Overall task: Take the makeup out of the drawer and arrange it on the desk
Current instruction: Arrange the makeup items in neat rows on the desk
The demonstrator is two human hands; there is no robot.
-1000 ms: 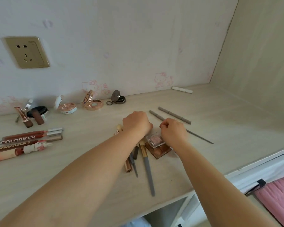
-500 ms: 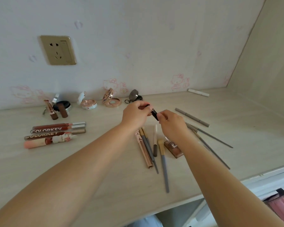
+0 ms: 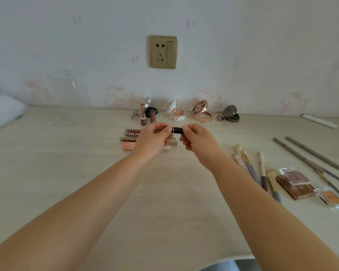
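Note:
Both hands hold a small dark lipstick tube [image 3: 177,130] level above the pale wooden desk [image 3: 86,173]. My left hand [image 3: 155,136] pinches its left end and my right hand [image 3: 199,140] grips its right end. Under my left hand lie the lip gloss tubes [image 3: 130,139], partly hidden. Along the wall stand an open lipstick [image 3: 143,115] and open compacts [image 3: 176,115], [image 3: 202,113], [image 3: 230,114]. To the right lie makeup brushes [image 3: 262,171], eyeshadow palettes [image 3: 296,182] and long grey pencils [image 3: 309,153].
A wall socket [image 3: 162,52] sits above the compacts. A white pillow-like thing [image 3: 2,112] rests at the far left of the desk. A white stick [image 3: 319,120] lies by the wall at the right. The desk's front edge [image 3: 321,258] runs across the bottom.
Both hands have lifted off the pile of brushes and palettes with the dark tube and carried it left, over the lip gloss tubes. The view has swung left.

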